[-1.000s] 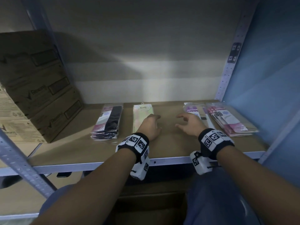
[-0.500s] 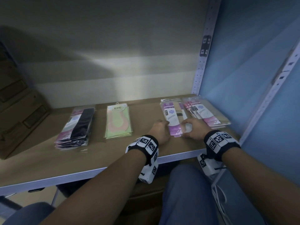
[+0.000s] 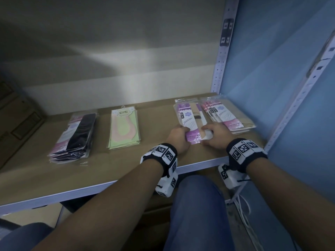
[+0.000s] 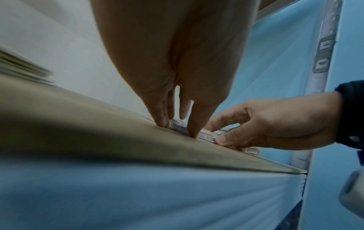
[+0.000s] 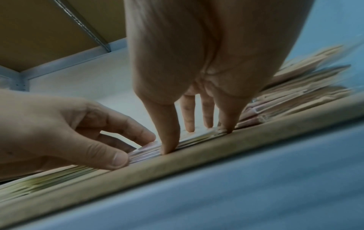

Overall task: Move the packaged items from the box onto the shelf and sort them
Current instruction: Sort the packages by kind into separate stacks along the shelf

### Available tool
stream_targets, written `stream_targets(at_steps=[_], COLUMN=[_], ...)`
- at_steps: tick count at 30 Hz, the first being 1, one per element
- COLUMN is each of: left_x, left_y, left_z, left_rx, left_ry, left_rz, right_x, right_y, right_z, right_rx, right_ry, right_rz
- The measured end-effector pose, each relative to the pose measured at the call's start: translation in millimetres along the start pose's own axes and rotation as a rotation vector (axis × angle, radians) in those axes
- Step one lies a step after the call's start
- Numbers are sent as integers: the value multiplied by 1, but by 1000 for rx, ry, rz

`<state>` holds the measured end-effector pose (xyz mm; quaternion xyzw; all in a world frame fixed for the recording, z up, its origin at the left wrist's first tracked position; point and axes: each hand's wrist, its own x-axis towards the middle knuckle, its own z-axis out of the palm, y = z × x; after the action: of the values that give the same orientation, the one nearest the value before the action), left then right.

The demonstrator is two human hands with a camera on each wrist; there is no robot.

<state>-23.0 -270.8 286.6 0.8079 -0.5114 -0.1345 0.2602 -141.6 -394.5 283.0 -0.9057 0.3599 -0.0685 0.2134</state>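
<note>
Four stacks of packaged items lie on the brown shelf board (image 3: pixel 45 178): black ones (image 3: pixel 74 136) at the left, green-and-pink ones (image 3: pixel 125 129), a purple-and-white stack (image 3: pixel 188 120), and a pink stack (image 3: pixel 226 116) at the far right. My left hand (image 3: pixel 181 134) and right hand (image 3: pixel 208 134) both hold the near end of the purple-and-white stack. The wrist views show each thumb against the near edge of this stack (image 5: pixel 149 153) and the fingers on its top and sides. The packs lie flat on the board.
A perforated metal upright (image 3: pixel 220 69) and a blue wall (image 3: pixel 281 87) close off the right side just past the pink stack. Dim cardboard boxes (image 3: pixel 16 124) stand at the far left. The shelf's white front edge (image 3: pixel 90 191) runs above my knees.
My view has swung right. Both hands went from the bare middle of the shelf to the purple-and-white stack and took hold of its near end, where they have stayed.
</note>
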Motion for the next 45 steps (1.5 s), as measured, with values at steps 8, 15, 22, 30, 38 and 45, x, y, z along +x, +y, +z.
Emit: stream_targets(at_steps=[8, 15, 22, 30, 38, 45], left_x=[2, 2, -4, -4, -5, -13], left_y=[1, -5, -24, -56, -72, -80], left_z=[3, 0, -12, -23, -29, -37], left_rx=[-8, -21, -54, -46, -29, -16], left_ry=[0, 14, 48, 78, 78, 80], left_rz=[12, 6, -30, -117, -168, -190], right_x=[1, 4, 12, 33, 34, 31], right_y=[3, -4, -22, -49, -60, -75], right_z=[1, 4, 11, 23, 30, 35], right_rx=[60, 82, 93, 140, 78, 43], right_ry=[24, 24, -22, -141, -175, -191], right_rz=[3, -2, -31, -68, -100, -109])
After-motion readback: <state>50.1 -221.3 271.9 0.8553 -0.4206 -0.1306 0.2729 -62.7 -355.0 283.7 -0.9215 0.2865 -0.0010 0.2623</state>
